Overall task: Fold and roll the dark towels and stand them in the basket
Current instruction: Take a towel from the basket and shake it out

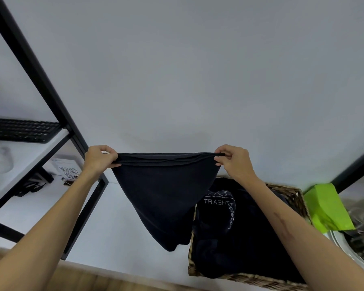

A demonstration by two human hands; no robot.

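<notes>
Reaching up from the lower left corner of the view, the left forearm runs straight toward the middle, and the left hand (100,157) has its fingers curled over the left end of a dark towel (164,194), pinching the bunched top edge against the thumb. Behind that arm stands a black-framed shelf unit (29,59), with a black keyboard (19,130) on its white shelf and a card printed with a QR code (68,172) lower down by its leg. The towel is held in the air, its top edge pulled taut and roughly level between the two hands, and the cloth hangs down to a narrow lower end above the white tabletop (124,217), just left of the basket. The right hand (232,161) pinches the towel's right end between thumb and fingertips, its forearm coming in from the lower right corner across the wicker basket (290,192). That basket sits at the tabletop's front right and holds more dark cloth (229,238) with pale lettering, apparently loose rather than rolled. A bright green box (326,208) lies beyond the basket's right rim.
</notes>
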